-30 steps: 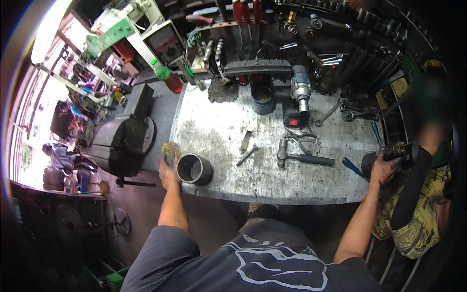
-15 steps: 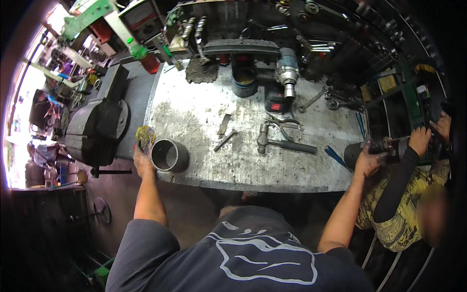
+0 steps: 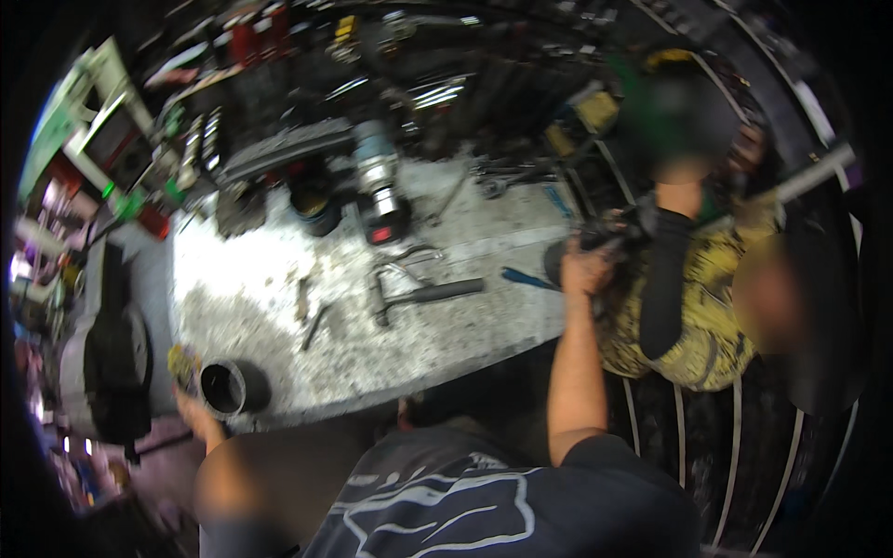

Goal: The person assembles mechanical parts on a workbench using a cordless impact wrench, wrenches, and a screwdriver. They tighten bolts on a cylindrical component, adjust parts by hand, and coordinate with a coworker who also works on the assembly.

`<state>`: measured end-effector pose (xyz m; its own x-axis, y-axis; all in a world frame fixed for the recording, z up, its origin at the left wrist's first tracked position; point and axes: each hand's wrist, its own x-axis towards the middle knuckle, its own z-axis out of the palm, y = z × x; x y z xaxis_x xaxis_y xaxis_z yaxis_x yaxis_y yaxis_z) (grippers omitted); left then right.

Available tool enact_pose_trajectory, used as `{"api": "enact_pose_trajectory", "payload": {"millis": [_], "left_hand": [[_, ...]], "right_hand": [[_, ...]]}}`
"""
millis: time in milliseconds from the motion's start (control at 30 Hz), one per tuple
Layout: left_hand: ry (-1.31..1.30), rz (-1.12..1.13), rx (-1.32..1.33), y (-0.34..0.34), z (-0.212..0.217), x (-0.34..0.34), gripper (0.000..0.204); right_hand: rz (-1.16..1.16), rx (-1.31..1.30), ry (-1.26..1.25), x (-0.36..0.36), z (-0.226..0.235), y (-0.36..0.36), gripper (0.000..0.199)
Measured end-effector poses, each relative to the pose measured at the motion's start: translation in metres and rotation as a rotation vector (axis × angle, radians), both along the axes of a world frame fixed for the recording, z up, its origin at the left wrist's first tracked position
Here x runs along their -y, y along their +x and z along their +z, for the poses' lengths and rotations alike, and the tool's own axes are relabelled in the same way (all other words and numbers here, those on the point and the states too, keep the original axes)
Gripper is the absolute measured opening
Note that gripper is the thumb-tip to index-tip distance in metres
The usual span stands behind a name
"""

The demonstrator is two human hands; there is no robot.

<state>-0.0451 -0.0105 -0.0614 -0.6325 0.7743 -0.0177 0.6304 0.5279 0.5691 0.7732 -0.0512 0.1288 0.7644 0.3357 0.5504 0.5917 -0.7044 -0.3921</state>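
At the bench's near left corner, my left hand point(image 3: 193, 411) is closed on a crumpled yellowish rag point(image 3: 184, 361), blurred by motion. Right beside it a short, wide grey metal tube point(image 3: 249, 386) lies with its open end toward me. My right hand point(image 3: 588, 272) reaches to the right end of the bench. Its fingers are wrapped round a dark cylindrical part point(image 3: 555, 264), much of which the hand hides. Close by, a co-worker's hand point(image 3: 682, 191) is raised beyond a black sleeve point(image 3: 661, 288).
On the metal bench point(image 3: 372, 349) lie a ball-peen hammer point(image 3: 433, 292), pliers point(image 3: 409, 258), a bolt point(image 3: 314, 327), a flat metal strip point(image 3: 302, 299) and a blue-handled tool point(image 3: 528, 278). A cordless impact wrench point(image 3: 377, 177) stands behind, beside a dark tin point(image 3: 316, 212). A bench vise point(image 3: 107, 372) flanks the left.
The view has swung to the right, so the bench appears tilted and farther left. The co-worker's hand has moved up from beside the dark part. Both my hands keep their places.
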Motion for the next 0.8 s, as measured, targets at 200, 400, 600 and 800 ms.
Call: {"api": "enact_pose_trajectory", "payload": {"millis": [200, 400, 600, 800], "left_hand": [[-0.063, -0.183, -0.226, 0.011, 0.017, 0.002, 0.089], [-0.222, -0.201, -0.484, 0.017, 0.019, -0.003, 0.090], [-0.044, -0.216, -0.269, 0.023, 0.030, -0.002, 0.104], [-0.116, -0.195, -0.327, 0.036, 0.045, 0.001, 0.092]], "right_hand": [[0.022, -0.013, 0.041, -0.005, 0.001, -0.004, 0.106], [0.076, -0.039, 0.113, 0.000, 0.016, -0.011, 0.104], [0.047, -0.093, 0.060, 0.001, 0.018, -0.012, 0.108], [0.016, -0.009, 0.077, -0.001, 0.012, -0.010, 0.103]]}}
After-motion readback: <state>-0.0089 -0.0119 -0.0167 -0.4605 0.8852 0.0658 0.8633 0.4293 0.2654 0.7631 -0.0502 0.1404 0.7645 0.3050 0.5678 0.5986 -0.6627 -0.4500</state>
